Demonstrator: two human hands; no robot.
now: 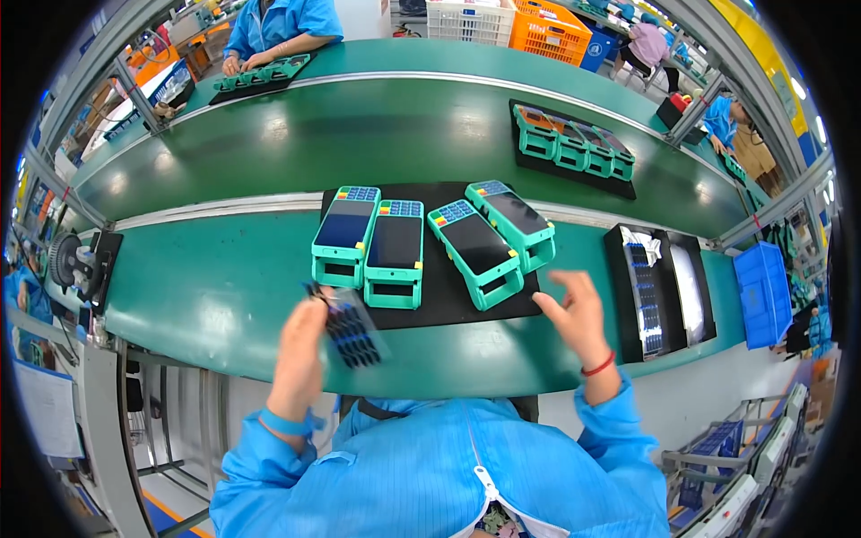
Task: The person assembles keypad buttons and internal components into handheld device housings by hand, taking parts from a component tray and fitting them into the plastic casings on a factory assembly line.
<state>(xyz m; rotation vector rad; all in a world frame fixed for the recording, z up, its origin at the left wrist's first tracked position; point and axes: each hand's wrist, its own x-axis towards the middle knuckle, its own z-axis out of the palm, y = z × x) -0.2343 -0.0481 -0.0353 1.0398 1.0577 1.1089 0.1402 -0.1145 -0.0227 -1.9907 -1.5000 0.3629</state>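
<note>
Clear sheet (371,328) with rows of dark pieces (359,350) is, in the head view, in front of the body, near the front edge of the black mat (430,307). The left hand (300,345) pinches it at its upper left corner, thumb and fingers closed together. The right hand (577,316) has thumb and forefinger spread apart and appears to hold nothing; it is beside the right pair of green terminals (478,247). Four such terminals lie on the mat, keypads away from the person.

To do this step well, I judge, the sheet should be held by its edge, flat and steady, so that the free fingertips can take one piece without bending others. The dark screens are better not touched.

About writing: the keypads have blue keys and some red, yellow and green ones, but their marks are too small to read. On the sheet, which is blurred, I can make out no label.
</note>
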